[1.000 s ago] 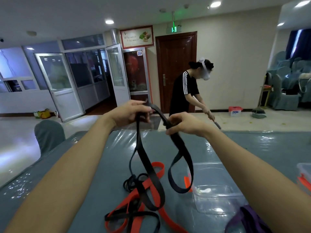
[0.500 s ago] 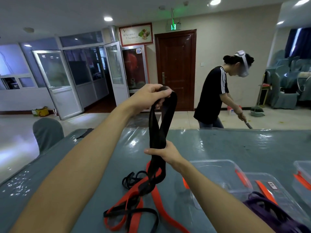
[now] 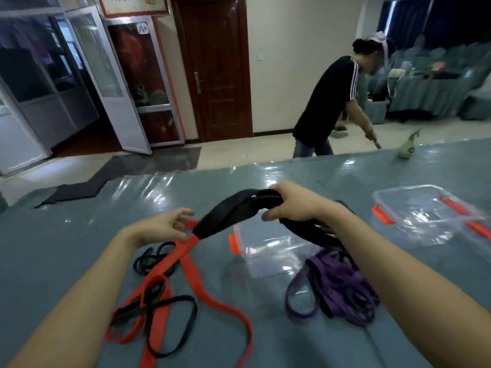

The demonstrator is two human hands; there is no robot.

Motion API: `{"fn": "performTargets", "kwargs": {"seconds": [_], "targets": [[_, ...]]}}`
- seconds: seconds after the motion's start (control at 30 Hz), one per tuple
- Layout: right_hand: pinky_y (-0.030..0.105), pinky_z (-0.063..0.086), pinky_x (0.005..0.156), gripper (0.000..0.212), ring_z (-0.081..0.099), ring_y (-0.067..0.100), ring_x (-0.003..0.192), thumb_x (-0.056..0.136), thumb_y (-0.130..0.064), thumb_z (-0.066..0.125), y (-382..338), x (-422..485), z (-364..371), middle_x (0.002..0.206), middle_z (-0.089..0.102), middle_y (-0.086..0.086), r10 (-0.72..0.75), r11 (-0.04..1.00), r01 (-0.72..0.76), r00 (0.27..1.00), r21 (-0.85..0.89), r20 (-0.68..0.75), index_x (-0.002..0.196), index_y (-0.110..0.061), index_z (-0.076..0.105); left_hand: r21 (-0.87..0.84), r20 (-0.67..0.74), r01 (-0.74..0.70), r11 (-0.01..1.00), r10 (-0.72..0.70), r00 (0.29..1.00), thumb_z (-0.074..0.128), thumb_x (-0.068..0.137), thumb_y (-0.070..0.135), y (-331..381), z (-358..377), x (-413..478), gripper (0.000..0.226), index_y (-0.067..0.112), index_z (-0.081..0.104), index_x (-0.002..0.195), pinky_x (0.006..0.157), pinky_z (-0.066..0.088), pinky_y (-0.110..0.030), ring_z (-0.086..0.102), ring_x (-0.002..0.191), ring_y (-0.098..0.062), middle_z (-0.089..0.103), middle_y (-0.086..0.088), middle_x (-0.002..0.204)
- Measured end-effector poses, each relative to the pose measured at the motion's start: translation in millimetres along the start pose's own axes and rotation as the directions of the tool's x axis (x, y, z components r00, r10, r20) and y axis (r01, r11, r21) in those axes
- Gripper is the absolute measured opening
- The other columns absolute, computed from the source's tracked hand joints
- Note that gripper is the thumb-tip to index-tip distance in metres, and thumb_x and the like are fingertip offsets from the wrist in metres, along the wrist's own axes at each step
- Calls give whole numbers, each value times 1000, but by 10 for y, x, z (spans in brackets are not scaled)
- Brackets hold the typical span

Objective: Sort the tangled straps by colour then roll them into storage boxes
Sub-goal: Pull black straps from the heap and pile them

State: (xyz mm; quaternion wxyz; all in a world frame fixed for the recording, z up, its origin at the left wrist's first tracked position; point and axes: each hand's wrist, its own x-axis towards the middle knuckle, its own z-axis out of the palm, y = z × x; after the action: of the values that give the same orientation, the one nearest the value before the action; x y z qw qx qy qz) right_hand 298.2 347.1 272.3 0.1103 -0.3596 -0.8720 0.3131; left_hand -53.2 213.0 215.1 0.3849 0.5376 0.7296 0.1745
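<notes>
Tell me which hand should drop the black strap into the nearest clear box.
Likely right. The right hand grips the folded black strap close over the clear box; the left hand is open, holding nothing.

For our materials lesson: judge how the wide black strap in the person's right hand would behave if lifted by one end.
Probably floppy: the wide black strap bends and droops either side of the right hand. Likely light for its size, since one hand's fingers hold the whole bundle. It may snag: its loops hang near the purple straps.
</notes>
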Motion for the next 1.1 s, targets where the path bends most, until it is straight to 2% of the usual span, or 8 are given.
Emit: {"fn": "performTargets", "kwargs": {"seconds": [0.13, 0.33, 0.5, 0.67, 0.77, 0.87, 0.93, 1.1], "targets": [[46, 64, 81, 25, 77, 27, 83, 88, -24, 87, 156, -224, -411, 90, 79, 9, 45, 985, -27, 994, -173, 97, 101, -9, 72, -231, 169, -319, 919, 360, 917, 100, 78, 23, 965, 1202, 472, 103, 34, 44, 163, 128, 35, -30, 42, 155, 1, 51, 14, 166], [41, 63, 78, 23, 76, 23, 86, 87, -13, 80, 1276, -724, -1195, 94, 79, 6, 86, 995, -86, 996, -52, -13, 108, -12, 73, -320, 1, -410, 854, 433, 901, 93, 79, 19, 2315, 2465, 1117, 33, 10, 78, 108, 100, 59, -42, 77, 104, -23, 82, -12, 110], [33, 65, 80, 66, 79, 16, 88, 82, 3, 84, 2770, -1268, -1588, 106, 77, 8, 242, 876, -188, 968, 443, -68, 136, -21, 55, -459, 3, -354, 815, 399, 917, 98, 70, 26, 3066, 3680, 1661, 38, 23, 66, 91, 70, 49, -17, 62, 71, 0, 66, 20, 75], [27, 61, 85, 45, 73, 11, 89, 90, 10, 68, 3870, -1743, -1484, 113, 73, 16, 432, 641, -236, 898, 731, -89, 131, -4, 62, -619, -30, -227, 752, 266, 963, 99, 60, 32, 3636, 4933, 1983, 94, 11, 58, 142, 99, 59, -34, 74, 116, -19, 76, -6, 125], [38, 57, 98, 36, 69, 25, 106, 91, 9, 64, 4432, -2069, -1388, 119, 74, 21, 541, 559, -314, 839, 768, -51, 126, 0, 65, -577, 117, -123, 807, 231, 966, 98, 61, 44, 3804, 5579, 2109, 65, 26, 77, 119, 91, 60, -27, 78, 107, -13, 83, 2, 113], [17, 57, 73, 32, 69, 22, 100, 90, 10, 64, 4974, -2339, -1392, 102, 74, 6, 624, 504, -338, 778, 794, -65, 115, -10, 67, -581, 229, -6, 814, 170, 959, 92, 64, 43, 4078, 6069, 2241, 46, 26, 84, 106, 88, 64, -34, 79, 102, -20, 84, -3, 106], [17, 57, 75, 34, 68, 24, 103, 91, 9, 68, 5354, -2340, -1592, 102, 73, 3, 658, 506, -313, 742, 804, -125, 117, -12, 65, -601, 192, 28, 799, 111, 975, 85, 63, 46, 4453, 6241, 2425, 47, 22, 83, 104, 87, 66, -43, 81, 97, -27, 84, -8, 102], [32, 48, 111, 114, 59, 10, 134, 69, -53, 94, 6094, -2459, -1969, 147, 55, -7, 639, 623, -359, 746, 695, -187, 162, -28, 34, -708, 259, 221, 671, -44, 965, 76, 88, 38, 5099, 6606, 3066, 34, 13, 84, 110, 70, 64, -32, 82, 89, -27, 84, -13, 104]]}}
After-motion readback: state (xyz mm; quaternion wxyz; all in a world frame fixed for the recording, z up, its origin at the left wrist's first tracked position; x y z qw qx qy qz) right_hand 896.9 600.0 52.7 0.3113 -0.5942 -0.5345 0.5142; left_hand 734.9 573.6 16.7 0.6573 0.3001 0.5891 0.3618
